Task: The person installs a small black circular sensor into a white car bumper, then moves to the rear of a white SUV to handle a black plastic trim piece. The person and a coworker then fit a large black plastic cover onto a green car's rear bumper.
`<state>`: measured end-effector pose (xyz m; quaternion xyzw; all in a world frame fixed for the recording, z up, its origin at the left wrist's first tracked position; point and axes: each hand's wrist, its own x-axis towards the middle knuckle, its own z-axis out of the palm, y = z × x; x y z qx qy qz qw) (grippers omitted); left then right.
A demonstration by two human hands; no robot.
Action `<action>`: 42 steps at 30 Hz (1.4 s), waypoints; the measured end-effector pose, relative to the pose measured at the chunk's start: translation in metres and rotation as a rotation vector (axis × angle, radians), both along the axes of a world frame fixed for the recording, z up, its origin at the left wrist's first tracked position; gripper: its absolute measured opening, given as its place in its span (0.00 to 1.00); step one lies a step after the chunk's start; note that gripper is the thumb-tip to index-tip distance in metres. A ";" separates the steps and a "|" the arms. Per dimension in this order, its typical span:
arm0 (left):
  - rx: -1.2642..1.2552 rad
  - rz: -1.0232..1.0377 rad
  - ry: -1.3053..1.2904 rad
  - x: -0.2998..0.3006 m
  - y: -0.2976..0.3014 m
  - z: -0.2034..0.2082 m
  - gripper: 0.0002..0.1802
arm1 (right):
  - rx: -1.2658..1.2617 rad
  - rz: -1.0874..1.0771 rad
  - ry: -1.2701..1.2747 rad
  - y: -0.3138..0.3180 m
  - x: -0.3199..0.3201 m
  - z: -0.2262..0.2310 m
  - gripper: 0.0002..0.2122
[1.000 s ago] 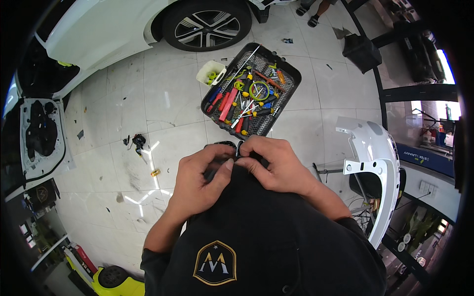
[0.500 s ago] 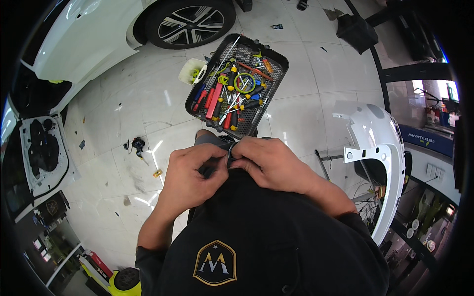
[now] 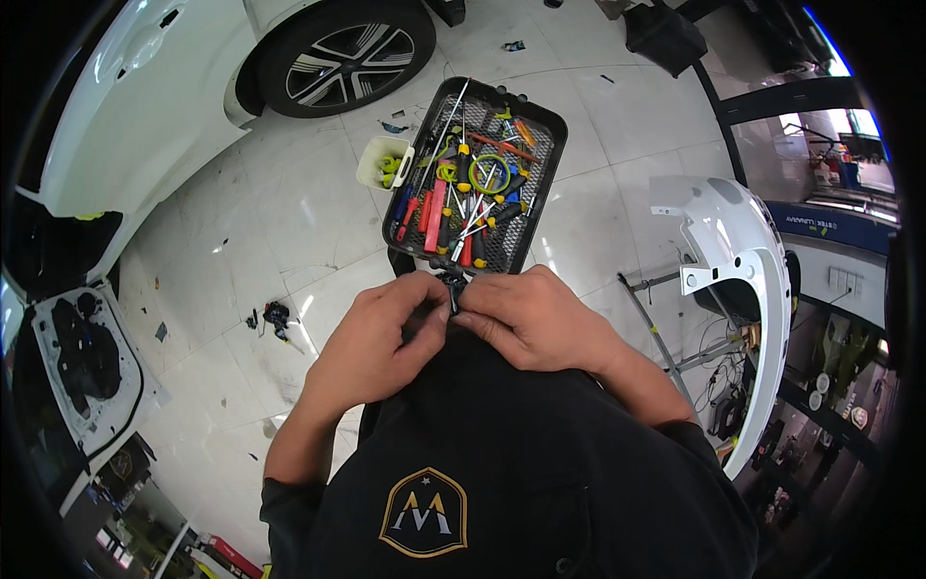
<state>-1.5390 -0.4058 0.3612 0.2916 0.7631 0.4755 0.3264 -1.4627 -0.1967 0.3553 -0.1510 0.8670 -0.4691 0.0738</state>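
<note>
Close in front of my dark shirt, my left hand [image 3: 386, 333] and my right hand [image 3: 535, 318] meet, thumbs and fingertips pinched. Between them they hold a small black part [image 3: 453, 287], which looks like plastic. The fingers cover much of it, so its exact kind does not show. Just beyond the hands stands a black mesh-bottomed tool tray [image 3: 557, 145]. Screwdrivers [image 3: 464, 166] with black-and-yellow handles, red-handled tools [image 3: 436, 217] and a yellow-green ring [image 3: 489, 174] lie in it.
A white bin [image 3: 371, 164] with yellow-green pieces hangs at the tray's left side. A white car with its wheel [image 3: 349, 63] is at the upper left, a removed door panel [image 3: 92, 367] at the left. To the right, a white bumper [image 3: 762, 289] rests on a stand [image 3: 656, 338].
The view has shifted, bringing the tray slightly lower and the bumper a little down. Both hands stay pinched together; the black part between them appears turned, showing more of its dark body.
</note>
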 end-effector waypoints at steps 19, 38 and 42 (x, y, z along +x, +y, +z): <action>0.200 -0.295 -0.150 -0.114 -0.087 -0.016 0.08 | -0.076 -0.097 -0.087 -0.094 -0.073 0.009 0.05; 0.217 -0.424 -0.235 -0.130 -0.085 -0.013 0.02 | -0.166 -0.151 0.021 -0.105 -0.069 0.004 0.05; 0.228 -0.339 -0.123 -0.125 -0.087 -0.012 0.05 | -0.132 -0.166 0.029 -0.109 -0.070 0.004 0.05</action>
